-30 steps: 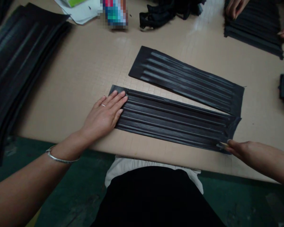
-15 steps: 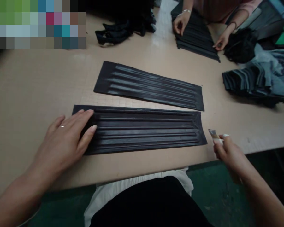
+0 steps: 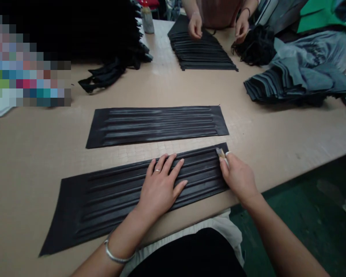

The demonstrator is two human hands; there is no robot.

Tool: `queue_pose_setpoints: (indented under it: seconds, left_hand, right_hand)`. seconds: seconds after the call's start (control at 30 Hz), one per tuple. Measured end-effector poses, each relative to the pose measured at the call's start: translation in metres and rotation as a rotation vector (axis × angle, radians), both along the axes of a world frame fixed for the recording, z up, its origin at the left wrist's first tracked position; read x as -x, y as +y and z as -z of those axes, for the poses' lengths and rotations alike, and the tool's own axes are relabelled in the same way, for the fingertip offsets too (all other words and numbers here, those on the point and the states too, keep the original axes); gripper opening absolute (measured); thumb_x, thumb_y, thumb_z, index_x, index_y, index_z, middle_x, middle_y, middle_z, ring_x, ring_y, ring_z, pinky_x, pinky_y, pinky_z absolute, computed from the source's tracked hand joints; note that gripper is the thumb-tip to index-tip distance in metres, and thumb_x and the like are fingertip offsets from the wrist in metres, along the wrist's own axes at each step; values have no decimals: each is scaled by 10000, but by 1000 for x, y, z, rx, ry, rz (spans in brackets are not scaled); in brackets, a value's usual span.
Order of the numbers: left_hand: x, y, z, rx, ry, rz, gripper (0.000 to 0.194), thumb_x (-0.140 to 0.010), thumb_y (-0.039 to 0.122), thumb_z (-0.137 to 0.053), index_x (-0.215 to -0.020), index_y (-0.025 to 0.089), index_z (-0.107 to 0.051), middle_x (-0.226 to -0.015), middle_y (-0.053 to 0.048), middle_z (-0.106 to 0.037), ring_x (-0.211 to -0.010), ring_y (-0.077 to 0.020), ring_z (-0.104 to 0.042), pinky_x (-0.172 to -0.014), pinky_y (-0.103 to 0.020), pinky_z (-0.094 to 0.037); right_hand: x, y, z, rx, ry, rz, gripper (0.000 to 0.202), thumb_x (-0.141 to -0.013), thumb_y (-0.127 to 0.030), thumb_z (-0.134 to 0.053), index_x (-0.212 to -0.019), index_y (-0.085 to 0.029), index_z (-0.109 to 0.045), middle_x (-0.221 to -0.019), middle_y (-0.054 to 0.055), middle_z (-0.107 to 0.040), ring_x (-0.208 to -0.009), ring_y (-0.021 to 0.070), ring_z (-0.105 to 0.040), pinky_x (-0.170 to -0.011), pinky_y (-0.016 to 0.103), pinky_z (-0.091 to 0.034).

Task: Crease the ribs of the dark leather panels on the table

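Note:
A black leather-like panel (image 3: 112,192) with long raised ridges lies aslant along the near side of the table. My left hand (image 3: 161,181) rests flat on its middle, fingers spread, a ring on one of them. At the panel's right end my right hand (image 3: 239,175) is closed round a small flat-tipped tool (image 3: 220,152) with a tan part and a greyish tip. That tip is at the upper right corner of the ridges; whether it presses on the surface I cannot tell. A second ridged black panel (image 3: 158,125) lies just beyond, apart from the first.
Across the table (image 3: 40,154) a co-worker's hands are over a fanned stack of black strips (image 3: 204,50). Folded grey and black fabric pieces (image 3: 294,82) lie at right. A dark pile (image 3: 89,30), black scraps (image 3: 103,77) and a red-capped bottle (image 3: 147,19) are at back left.
My left hand has gone from the near panel's left end to its middle. My right hand has brought the tool from beside the panel onto its right end. The panel now lies more tilted.

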State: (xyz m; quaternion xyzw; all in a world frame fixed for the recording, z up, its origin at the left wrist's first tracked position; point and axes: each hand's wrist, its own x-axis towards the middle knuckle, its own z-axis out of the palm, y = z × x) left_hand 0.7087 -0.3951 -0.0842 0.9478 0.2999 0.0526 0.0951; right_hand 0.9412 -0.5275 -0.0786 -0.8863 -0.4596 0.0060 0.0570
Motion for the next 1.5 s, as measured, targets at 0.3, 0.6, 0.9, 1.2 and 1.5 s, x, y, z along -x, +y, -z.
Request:
queue_pose_setpoints:
  seconds: [0.3,0.6,0.9,1.2,1.5]
  left_hand:
    - [9,-15,4,50,-36,-30,570,-1001,476,-505,-1534,277,-471,-1653,-66,-373,-1531,-347,-328,-1245,-612,-236]
    - [14,-16,0,143,-82,-29,578,-996,443,-515,-1545,274,-453,-1651,-76,-371,-1527,-359,-334,-1235,-660,-221]
    - [17,-14,1,156,-86,1,572,-1004,400,-501,-1552,248,-438,-1655,-86,-360,-1536,-367,-313,-1227,-668,-223]
    - [17,-14,0,84,-97,3,521,-1008,396,-499,-1497,219,-517,-1634,-93,-398,-1531,-365,-328,-1236,-652,-245]
    - [-25,-26,-21,27,2,80,555,-1024,391,-462,-1530,161,-462,-1670,-126,-311,-1551,-341,-294,-1238,-612,-305]
  right_hand:
    - [7,30,-1,197,-69,46,248,-1088,-355,-368,-1059,-204,-563,-976,56,-718,-670,176,-600,-579,327,-175]
    - [30,17,-6,359,-128,140,349,-1095,-394,-301,-1070,-182,-577,-896,74,-727,-652,177,-631,-560,315,-222]
    - [-30,38,0,382,-194,215,428,-1098,-412,-245,-1187,-156,-577,-966,123,-730,-720,201,-640,-593,297,-252]
    - [-56,21,-3,253,-107,192,437,-1088,-428,-242,-1122,-149,-576,-864,115,-705,-731,225,-619,-596,307,-265]
    - [5,-17,-12,259,27,14,322,-1074,-423,-322,-1075,-213,-566,-846,61,-726,-687,220,-660,-561,313,-230]
